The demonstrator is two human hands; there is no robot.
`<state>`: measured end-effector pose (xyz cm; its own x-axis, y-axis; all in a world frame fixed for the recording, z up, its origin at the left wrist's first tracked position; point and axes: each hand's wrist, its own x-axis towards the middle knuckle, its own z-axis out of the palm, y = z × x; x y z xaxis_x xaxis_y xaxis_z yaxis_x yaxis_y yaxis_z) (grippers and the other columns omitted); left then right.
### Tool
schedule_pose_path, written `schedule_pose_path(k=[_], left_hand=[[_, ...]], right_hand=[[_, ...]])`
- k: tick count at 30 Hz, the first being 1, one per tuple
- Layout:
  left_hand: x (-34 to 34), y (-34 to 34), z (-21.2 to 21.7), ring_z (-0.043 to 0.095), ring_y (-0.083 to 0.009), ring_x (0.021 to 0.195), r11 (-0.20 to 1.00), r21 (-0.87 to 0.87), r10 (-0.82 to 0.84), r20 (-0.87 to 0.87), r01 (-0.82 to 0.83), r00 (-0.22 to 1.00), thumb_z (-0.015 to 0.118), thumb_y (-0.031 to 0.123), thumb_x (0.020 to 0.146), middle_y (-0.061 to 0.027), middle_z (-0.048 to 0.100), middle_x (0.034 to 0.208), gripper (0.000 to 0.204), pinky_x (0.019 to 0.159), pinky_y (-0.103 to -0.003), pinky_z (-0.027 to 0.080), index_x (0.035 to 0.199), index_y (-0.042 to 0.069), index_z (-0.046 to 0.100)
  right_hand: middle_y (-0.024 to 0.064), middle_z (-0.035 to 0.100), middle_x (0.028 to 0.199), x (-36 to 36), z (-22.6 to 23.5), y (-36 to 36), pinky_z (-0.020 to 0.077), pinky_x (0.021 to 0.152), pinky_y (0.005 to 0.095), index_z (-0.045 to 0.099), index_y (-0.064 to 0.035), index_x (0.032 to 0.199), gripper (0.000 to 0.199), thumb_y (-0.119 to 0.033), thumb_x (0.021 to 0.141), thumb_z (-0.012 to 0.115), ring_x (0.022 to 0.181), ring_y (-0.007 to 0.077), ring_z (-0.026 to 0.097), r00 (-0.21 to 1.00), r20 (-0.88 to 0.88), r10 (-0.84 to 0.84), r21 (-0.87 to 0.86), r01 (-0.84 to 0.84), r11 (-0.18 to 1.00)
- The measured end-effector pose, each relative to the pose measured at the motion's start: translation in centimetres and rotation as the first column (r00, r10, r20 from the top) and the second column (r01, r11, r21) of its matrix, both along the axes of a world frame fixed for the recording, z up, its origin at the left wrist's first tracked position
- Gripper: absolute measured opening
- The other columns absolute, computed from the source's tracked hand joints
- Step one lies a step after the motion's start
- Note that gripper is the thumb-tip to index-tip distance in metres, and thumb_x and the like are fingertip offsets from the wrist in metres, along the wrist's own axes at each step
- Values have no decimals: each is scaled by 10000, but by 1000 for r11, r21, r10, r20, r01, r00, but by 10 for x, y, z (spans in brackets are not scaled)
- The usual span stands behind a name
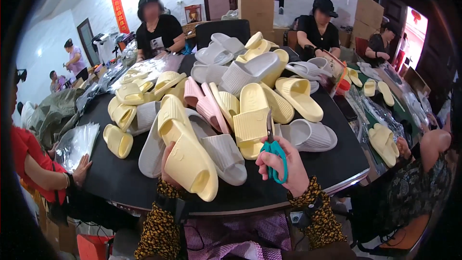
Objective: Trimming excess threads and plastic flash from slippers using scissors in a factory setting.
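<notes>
At the near edge of the table, my left hand (pixel 169 166) is closed around a pale yellow slide slipper (pixel 192 166), and a second yellow slipper (pixel 172 110) lies against its far end. Most of the fingers are behind the slipper. My right hand (pixel 293 171) grips small scissors (pixel 275 159) with teal handles, their dark blades pointing away from me. Grey slippers (pixel 224 154) lie beside and behind the held one. Just beyond the scissors rests a ribbed yellow slipper (pixel 252 120), and a grey slipper (pixel 308 136) is to their right.
A heap of yellow, grey and pink slippers (pixel 207 103) covers the middle of the black table (pixel 108 173). Clear plastic bags (pixel 77 147) lie at its left edge, near a co-worker's hand (pixel 82 169). Two people sit across. More slippers (pixel 383 144) lie on a green-topped table at right.
</notes>
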<state>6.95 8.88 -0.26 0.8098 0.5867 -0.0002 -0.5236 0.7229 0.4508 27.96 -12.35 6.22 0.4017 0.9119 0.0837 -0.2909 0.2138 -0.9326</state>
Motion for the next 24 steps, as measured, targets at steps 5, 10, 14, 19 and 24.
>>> schedule_pose_path(k=[5, 10, 14, 19, 24], left_hand=[[18, -17, 12, 616, -283, 967, 998, -40, 46, -25, -47, 999, 511, 381, 896, -139, 623, 1091, 479, 884, -418, 492, 1207, 17, 513], [17, -5, -12, 597, -270, 1011, 994, 109, 21, -6, -20, 1000, 459, 397, 928, -140, 606, 1116, 483, 896, -422, 486, 1254, 41, 470], [22, 14, -34, 569, -269, 1062, 938, 321, 187, -147, -132, 971, 401, 378, 952, -139, 567, 1180, 463, 898, -420, 485, 1278, 53, 445], [21, 27, -37, 566, -268, 1067, 934, 353, 88, -78, -55, 993, 411, 351, 950, -140, 560, 1190, 445, 899, -417, 485, 1276, 50, 446], [92, 50, 24, 564, -267, 1071, 922, 386, 40, -24, -27, 999, 421, 323, 949, -141, 552, 1199, 428, 901, -414, 485, 1275, 47, 447]], right_hand=[[93, 593, 781, 5, -13, 5, 487, 491, 253, 453, -6, 1154, 370, -119, 840, 614, 607, 139, 589, 999, -17, -42, -10, 42, 999], [76, 591, 783, -8, -28, 27, 482, 506, 246, 470, -13, 1143, 347, -95, 835, 609, 627, 130, 588, 998, -19, 67, -41, -68, 997], [61, 586, 780, -12, -25, 31, 483, 512, 247, 466, -20, 1169, 362, -84, 840, 602, 618, 114, 573, 995, -4, 100, -22, -100, 995], [47, 572, 799, -9, -9, 19, 480, 553, 245, 444, -6, 1199, 384, -119, 865, 597, 632, 100, 563, 978, -70, 198, 18, -197, 980], [59, 578, 803, -29, 21, 19, 477, 531, 246, 437, 8, 1207, 406, -124, 861, 604, 586, 104, 553, 962, -68, 263, 31, -262, 965]])
